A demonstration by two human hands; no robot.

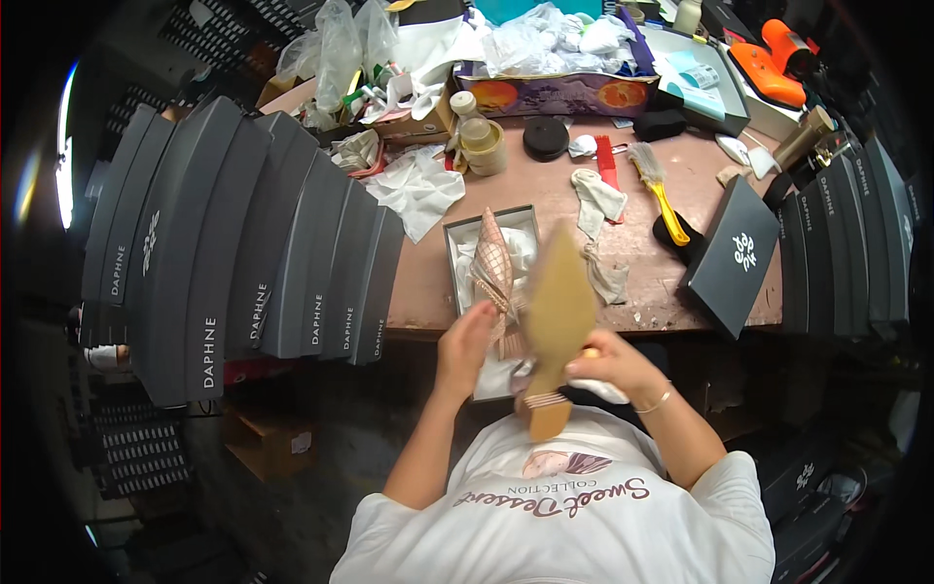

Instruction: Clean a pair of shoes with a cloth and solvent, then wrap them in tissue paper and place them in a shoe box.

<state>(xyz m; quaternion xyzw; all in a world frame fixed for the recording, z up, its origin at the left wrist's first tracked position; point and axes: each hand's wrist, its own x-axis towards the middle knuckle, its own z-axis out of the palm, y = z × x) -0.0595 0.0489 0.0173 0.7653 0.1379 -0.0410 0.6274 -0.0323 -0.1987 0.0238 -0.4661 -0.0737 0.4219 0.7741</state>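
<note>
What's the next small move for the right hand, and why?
Perhaps hold the tan-soled shoe steadier in the right hand: its underside faces the camera but looks blurred, while the left hand is at the patterned shoe, seen against the open box.

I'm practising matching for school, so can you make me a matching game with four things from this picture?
Things:
1. checked shoe
2. other shoe
3. brush
4. purple box

Places, colours and states:
A. yellow handle
B. in the right hand, tan sole showing
C. heaped with crumpled whitish wrapping
D. by the left hand

Right pairs: 1-D, 2-B, 3-A, 4-C
</note>
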